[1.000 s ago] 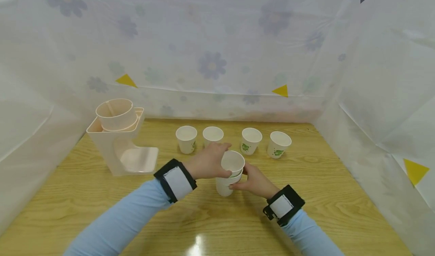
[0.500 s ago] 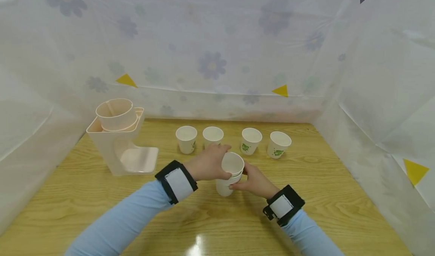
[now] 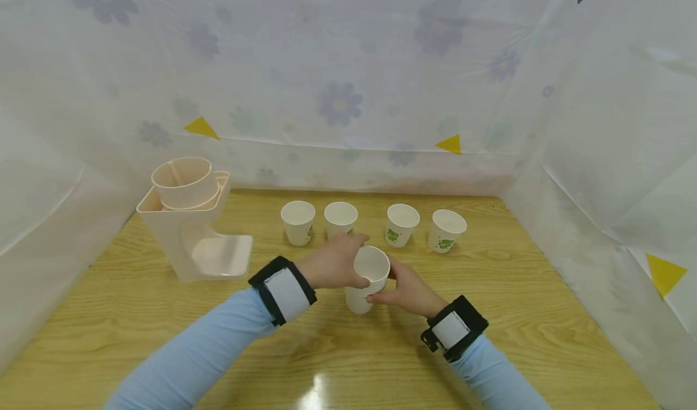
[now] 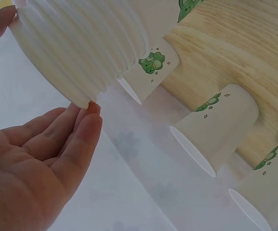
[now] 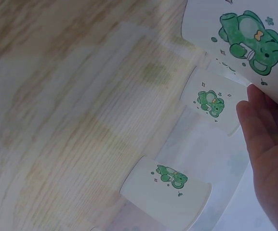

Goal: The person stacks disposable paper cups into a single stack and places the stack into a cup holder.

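Observation:
A stack of nested white paper cups [image 3: 358,302] stands upright on the table in the middle of the head view. My left hand [image 3: 334,262] pinches the topmost rim, thumb on the near side and fingers on the far side. Lower down, on the stack's right, my right hand [image 3: 409,291] grips it between thumb and fingers. Close-set rims [image 4: 76,45] line the stack in the left wrist view, with fingertips right at the outermost one. A green bear print [image 5: 254,41] shows on the stack's wall in the right wrist view.
Behind the stack several single paper cups stand upright in a row, among them a far-left cup [image 3: 298,224] and a far-right cup [image 3: 446,232]. A cream plastic stand [image 3: 187,234] with a round container [image 3: 185,183] on top is at left. Patterned sheeting [image 3: 348,65] encloses the table.
The topmost cup has sunk slightly into the stack, and the gap under its rim has closed up. The left hand has moved down a little with it; the right hand has stayed in place.

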Demonstrator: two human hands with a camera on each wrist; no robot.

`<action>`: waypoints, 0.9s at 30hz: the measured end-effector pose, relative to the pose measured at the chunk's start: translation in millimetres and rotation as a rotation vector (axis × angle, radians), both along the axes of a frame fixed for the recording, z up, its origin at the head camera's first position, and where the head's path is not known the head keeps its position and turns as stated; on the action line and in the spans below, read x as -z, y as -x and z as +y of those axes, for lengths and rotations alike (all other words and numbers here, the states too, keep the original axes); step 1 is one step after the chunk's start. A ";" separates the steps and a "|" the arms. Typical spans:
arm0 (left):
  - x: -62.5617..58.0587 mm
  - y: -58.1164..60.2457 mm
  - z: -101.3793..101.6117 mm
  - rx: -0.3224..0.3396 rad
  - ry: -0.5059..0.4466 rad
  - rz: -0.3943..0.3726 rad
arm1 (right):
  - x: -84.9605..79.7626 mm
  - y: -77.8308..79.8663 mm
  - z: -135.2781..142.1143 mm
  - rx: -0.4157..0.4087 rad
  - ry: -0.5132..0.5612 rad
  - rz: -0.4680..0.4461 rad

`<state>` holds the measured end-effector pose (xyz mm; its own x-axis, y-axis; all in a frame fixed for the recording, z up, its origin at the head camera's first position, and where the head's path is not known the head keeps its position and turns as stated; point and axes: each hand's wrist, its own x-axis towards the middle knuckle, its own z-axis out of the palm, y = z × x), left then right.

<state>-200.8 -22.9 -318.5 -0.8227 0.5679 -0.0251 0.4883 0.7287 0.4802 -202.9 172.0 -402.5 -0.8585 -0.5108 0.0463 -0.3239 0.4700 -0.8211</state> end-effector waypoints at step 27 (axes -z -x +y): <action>23.9 60.2 -61.8 -0.556 -0.129 0.163 | 5.9 2.5 -2.4 0.018 0.048 0.020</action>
<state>-261.1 -84.7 -342.5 -0.9852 0.0403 0.1668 0.1245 0.8368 0.5332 -205.3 169.6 -408.4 -0.8662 -0.4920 0.0873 -0.3323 0.4365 -0.8361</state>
